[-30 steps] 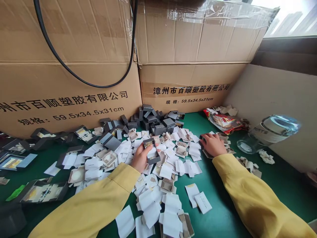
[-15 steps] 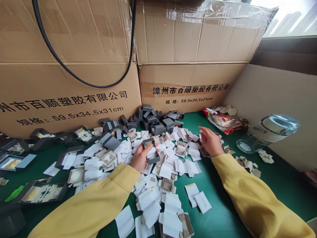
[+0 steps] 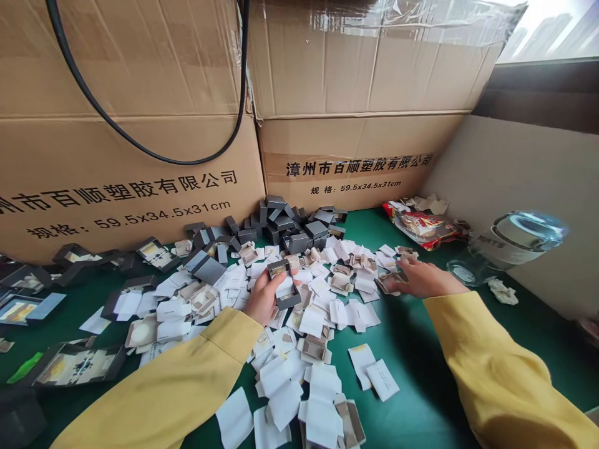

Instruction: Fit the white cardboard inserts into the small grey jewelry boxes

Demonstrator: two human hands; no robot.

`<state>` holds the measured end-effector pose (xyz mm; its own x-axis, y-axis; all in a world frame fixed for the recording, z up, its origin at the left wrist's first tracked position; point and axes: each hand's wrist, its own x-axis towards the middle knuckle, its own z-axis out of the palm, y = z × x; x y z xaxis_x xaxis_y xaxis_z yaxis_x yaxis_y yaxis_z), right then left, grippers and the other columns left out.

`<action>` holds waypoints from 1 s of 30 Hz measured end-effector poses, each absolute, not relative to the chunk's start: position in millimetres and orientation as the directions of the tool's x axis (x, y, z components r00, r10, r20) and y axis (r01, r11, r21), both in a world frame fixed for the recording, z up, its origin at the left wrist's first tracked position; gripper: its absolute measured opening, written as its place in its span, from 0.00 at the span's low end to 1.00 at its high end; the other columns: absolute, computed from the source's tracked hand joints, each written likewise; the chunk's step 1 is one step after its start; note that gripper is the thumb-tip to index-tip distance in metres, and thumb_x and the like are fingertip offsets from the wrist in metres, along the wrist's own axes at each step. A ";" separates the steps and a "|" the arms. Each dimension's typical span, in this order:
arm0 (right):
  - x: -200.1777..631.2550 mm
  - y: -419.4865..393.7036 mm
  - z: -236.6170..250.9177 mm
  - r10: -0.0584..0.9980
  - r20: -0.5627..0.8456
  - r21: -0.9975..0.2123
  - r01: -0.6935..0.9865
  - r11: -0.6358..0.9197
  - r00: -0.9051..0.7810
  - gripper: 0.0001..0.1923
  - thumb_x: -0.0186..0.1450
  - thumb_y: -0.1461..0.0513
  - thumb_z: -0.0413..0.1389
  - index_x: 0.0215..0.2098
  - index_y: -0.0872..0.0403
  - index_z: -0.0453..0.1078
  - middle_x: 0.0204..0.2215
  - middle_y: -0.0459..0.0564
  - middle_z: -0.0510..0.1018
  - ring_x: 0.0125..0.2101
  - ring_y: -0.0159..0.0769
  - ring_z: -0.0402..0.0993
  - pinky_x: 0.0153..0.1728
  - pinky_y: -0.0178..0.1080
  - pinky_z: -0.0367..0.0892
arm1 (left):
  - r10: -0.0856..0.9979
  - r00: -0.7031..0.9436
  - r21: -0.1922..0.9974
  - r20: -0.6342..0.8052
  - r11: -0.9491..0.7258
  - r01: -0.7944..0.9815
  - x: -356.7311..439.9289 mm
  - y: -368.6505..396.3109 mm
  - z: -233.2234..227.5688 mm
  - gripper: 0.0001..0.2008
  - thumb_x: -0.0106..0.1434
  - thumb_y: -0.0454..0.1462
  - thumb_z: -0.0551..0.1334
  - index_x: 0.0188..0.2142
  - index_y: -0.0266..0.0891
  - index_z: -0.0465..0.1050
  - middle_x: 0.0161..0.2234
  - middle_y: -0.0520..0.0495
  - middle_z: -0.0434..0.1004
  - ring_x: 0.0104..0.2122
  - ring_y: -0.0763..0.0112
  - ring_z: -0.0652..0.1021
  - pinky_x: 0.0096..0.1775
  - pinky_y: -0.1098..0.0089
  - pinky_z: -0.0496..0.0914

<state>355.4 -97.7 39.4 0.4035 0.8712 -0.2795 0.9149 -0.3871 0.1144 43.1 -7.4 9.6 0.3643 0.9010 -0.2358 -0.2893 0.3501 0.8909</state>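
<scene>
My left hand (image 3: 262,300) is closed around a small dark grey box (image 3: 289,299). The box is uncovered, with white inside its frame, and is held above the heap of white folded cards (image 3: 311,321). Over at the right edge of the heap, my right hand (image 3: 423,277) is low over the table, fingers stretched to the left and somewhat apart. Its fingertips touch or nearly touch folded grey-brown card inserts (image 3: 389,284); I see nothing gripped there. Two white cards (image 3: 382,379) lie apart from the heap, nearer to me.
Dark grey boxes (image 3: 281,224) are piled against large cartons (image 3: 346,143). Opened boxes (image 3: 79,365) lie at left on the green table (image 3: 412,399). A red snack bag (image 3: 423,227), a clear bottle (image 3: 510,246) and crumpled tissue (image 3: 503,291) are at right. A black cable (image 3: 187,162) hangs in front.
My right hand has come down from a raised position and moved right, its forearm now over where several loose inserts lay. My left hand still holds the box in place.
</scene>
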 end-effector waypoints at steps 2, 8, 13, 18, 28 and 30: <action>361.5 -99.9 38.3 0.850 -0.385 0.104 0.932 -0.346 0.359 0.30 0.57 0.51 0.58 0.54 0.53 0.63 0.55 0.63 0.62 0.47 0.56 0.70 0.39 0.49 0.68 | 0.902 0.364 0.893 -0.232 0.345 -0.287 43.2 -7.4 10.0 0.18 0.52 0.40 0.64 0.42 0.38 0.68 0.39 0.43 0.78 0.34 0.61 0.79 0.27 0.68 0.74; 358.6 -88.5 28.4 0.963 -0.196 0.040 0.983 -0.181 0.185 0.21 0.63 0.57 0.52 0.53 0.56 0.63 0.44 0.61 0.73 0.43 0.46 0.72 0.39 0.40 0.66 | 0.902 0.356 0.902 -0.245 0.347 -0.257 43.3 -7.7 12.8 0.17 0.52 0.40 0.63 0.42 0.39 0.68 0.40 0.44 0.78 0.34 0.61 0.79 0.26 0.68 0.74; 384.7 -86.7 21.6 0.985 -0.002 -0.077 0.982 -0.173 0.173 0.17 0.67 0.59 0.45 0.51 0.51 0.68 0.42 0.54 0.76 0.37 0.40 0.74 0.37 0.37 0.67 | 0.897 0.374 0.897 -0.236 0.349 -0.271 42.9 -6.4 8.6 0.17 0.52 0.40 0.63 0.42 0.39 0.68 0.38 0.44 0.78 0.34 0.61 0.80 0.27 0.68 0.74; 396.3 -87.3 12.7 0.970 0.065 0.118 0.964 -0.240 0.234 0.16 0.63 0.54 0.52 0.47 0.49 0.71 0.49 0.54 0.72 0.43 0.46 0.69 0.36 0.42 0.67 | 0.896 0.374 0.894 -0.240 0.354 -0.274 42.6 -5.2 4.9 0.18 0.52 0.40 0.64 0.43 0.38 0.68 0.38 0.44 0.79 0.35 0.60 0.80 0.27 0.68 0.73; 390.7 -72.4 -0.7 0.962 0.190 0.034 0.978 -0.204 0.194 0.20 0.66 0.60 0.46 0.55 0.54 0.64 0.54 0.53 0.68 0.50 0.46 0.65 0.44 0.45 0.65 | 0.898 0.369 0.888 -0.242 0.358 -0.289 43.3 -6.2 7.8 0.17 0.52 0.39 0.64 0.41 0.37 0.67 0.39 0.43 0.78 0.33 0.62 0.80 0.30 0.67 0.74; 393.2 -70.4 -3.5 0.969 0.131 -0.019 0.978 -0.208 0.209 0.18 0.65 0.61 0.46 0.52 0.53 0.67 0.51 0.51 0.72 0.48 0.43 0.68 0.43 0.41 0.66 | 0.897 0.371 0.887 -0.240 0.358 -0.293 43.1 -5.8 7.0 0.17 0.52 0.39 0.64 0.41 0.38 0.67 0.39 0.43 0.78 0.33 0.62 0.80 0.30 0.67 0.74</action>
<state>393.2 -70.4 -3.5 0.2087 0.9691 0.1311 0.9779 -0.2081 -0.0189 43.1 -5.8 7.0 0.3712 0.8970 -0.2401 -0.2926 0.3584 0.8865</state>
